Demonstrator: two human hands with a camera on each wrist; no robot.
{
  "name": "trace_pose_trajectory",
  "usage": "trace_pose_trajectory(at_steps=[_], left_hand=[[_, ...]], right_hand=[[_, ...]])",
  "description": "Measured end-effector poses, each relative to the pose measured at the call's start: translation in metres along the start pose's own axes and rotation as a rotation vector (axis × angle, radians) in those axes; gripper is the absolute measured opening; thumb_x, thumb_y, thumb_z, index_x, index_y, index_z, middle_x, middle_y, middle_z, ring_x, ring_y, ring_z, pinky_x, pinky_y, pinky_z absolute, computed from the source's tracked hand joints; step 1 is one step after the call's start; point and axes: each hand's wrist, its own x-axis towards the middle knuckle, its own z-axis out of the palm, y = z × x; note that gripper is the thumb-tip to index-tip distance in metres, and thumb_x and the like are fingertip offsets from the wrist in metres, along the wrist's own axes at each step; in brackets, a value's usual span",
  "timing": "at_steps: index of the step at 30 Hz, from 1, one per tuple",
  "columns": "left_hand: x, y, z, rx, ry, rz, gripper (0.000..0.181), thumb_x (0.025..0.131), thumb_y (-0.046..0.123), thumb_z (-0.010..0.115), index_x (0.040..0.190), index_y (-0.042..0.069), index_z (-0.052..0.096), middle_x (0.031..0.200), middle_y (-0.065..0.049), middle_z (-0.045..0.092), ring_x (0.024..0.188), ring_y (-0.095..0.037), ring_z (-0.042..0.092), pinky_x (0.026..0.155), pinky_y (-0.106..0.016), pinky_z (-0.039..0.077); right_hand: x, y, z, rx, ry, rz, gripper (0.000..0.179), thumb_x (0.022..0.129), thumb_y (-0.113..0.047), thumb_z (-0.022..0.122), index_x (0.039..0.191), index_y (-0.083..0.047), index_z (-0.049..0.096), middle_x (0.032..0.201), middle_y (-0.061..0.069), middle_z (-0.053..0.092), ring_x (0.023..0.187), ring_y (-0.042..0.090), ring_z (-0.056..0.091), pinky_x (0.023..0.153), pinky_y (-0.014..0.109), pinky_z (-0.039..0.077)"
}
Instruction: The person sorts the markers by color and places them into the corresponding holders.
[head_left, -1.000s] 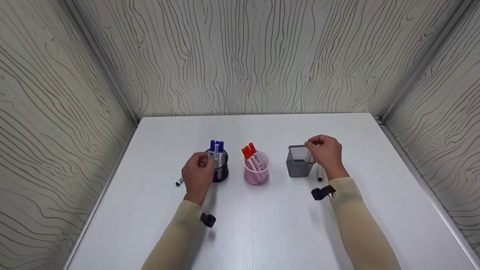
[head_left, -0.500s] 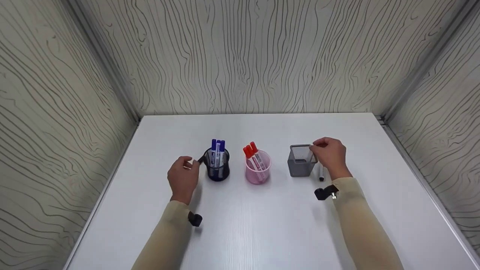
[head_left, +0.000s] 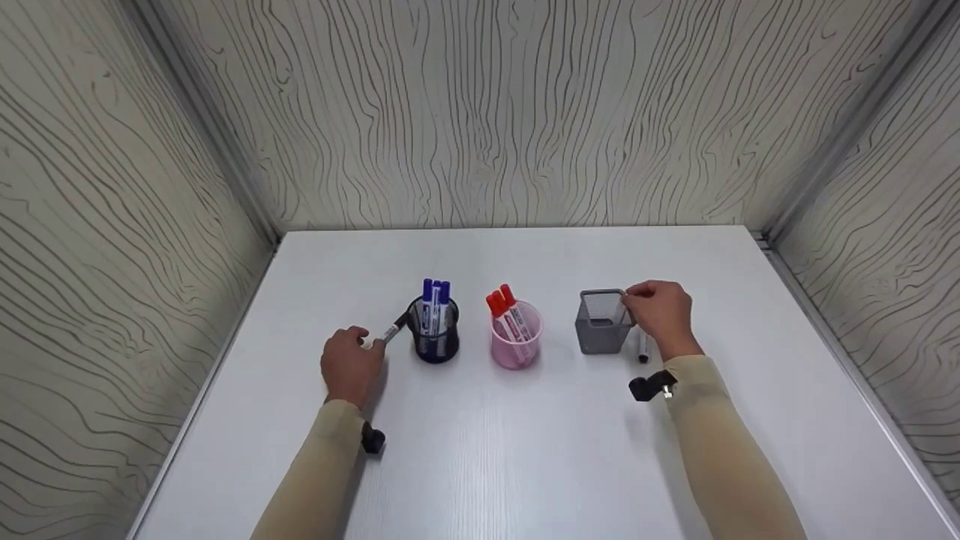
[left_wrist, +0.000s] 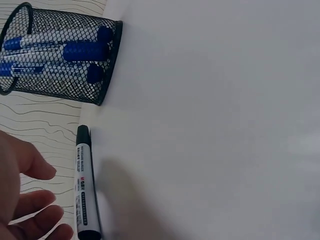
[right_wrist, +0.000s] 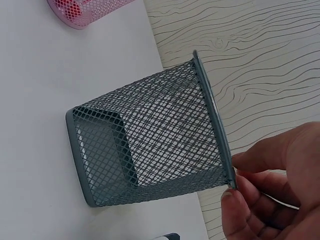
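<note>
A black-capped whiteboard marker (head_left: 391,332) lies on the white table, left of the black mesh pen cup (head_left: 435,351). My left hand (head_left: 350,366) hovers over this marker. In the left wrist view the thumb (left_wrist: 40,165) and fingers are spread beside the marker (left_wrist: 85,190), with nothing between them. On the right, my right hand (head_left: 661,311) pinches the rim corner of a square grey mesh pen holder (head_left: 598,341). The right wrist view shows thumb and fingers around that rim; the holder (right_wrist: 155,140) has nothing in it.
Several blue markers (head_left: 436,307) stand in the black cup. Between the containers is a pink mesh cup (head_left: 514,358) with red markers (head_left: 510,319). Another black-capped marker (head_left: 643,349) lies right of the grey holder. Wood-patterned panels (head_left: 480,112) enclose the table.
My left hand has moved away from the black cup, leftward and down to the loose marker, uncovering the cup. The right hand stays at the grey holder's rim.
</note>
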Motion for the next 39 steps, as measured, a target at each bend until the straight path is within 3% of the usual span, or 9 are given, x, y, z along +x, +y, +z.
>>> trace_pose_trajectory(at_steps=[7,14,25,33,39], left_hand=[[-0.002,-0.006,0.003,-0.015,-0.022,-0.024,0.042,0.1,0.02,0.074,0.131,-0.007,0.079,0.118,-0.028,0.077,0.115,-0.047,0.073,0.103,-0.061,0.057],[-0.003,-0.007,0.003,-0.036,-0.058,-0.035,0.045,0.1,0.018,0.072,0.136,-0.008,0.077,0.125,-0.03,0.077,0.121,-0.05,0.072,0.107,-0.063,0.056],[-0.002,-0.008,-0.001,-0.019,-0.082,-0.013,0.03,0.103,0.013,0.069,0.12,-0.007,0.083,0.11,-0.025,0.078,0.104,-0.042,0.074,0.096,-0.059,0.059],[-0.002,-0.013,-0.004,-0.105,-0.142,-0.11,0.025,0.105,0.016,0.065,0.118,0.0,0.079,0.114,-0.019,0.077,0.104,-0.035,0.071,0.094,-0.052,0.057],[-0.001,-0.013,-0.006,-0.145,-0.144,-0.159,0.023,0.106,0.018,0.065,0.118,0.002,0.078,0.111,-0.016,0.077,0.103,-0.031,0.068,0.089,-0.044,0.054]], right_hand=[[0.001,0.001,-0.001,0.002,-0.016,0.023,0.037,0.108,-0.026,0.073,0.132,0.002,0.081,0.115,0.015,0.084,0.092,0.015,0.071,0.075,0.025,0.055],[0.0,0.003,0.0,-0.027,-0.014,-0.016,0.04,0.109,-0.028,0.07,0.131,0.002,0.082,0.119,0.018,0.086,0.102,0.022,0.074,0.078,0.026,0.054],[0.002,-0.002,-0.004,0.041,-0.088,0.057,0.041,0.111,-0.024,0.071,0.138,0.006,0.078,0.111,0.015,0.085,0.082,0.005,0.071,0.072,0.02,0.059],[0.003,-0.005,-0.004,0.014,-0.084,0.059,0.039,0.109,-0.023,0.071,0.136,0.006,0.079,0.102,0.008,0.083,0.08,0.006,0.07,0.072,0.021,0.057],[0.004,-0.003,-0.004,0.002,-0.076,0.046,0.038,0.108,-0.022,0.071,0.133,0.005,0.08,0.099,0.004,0.083,0.077,0.005,0.069,0.07,0.022,0.056]])
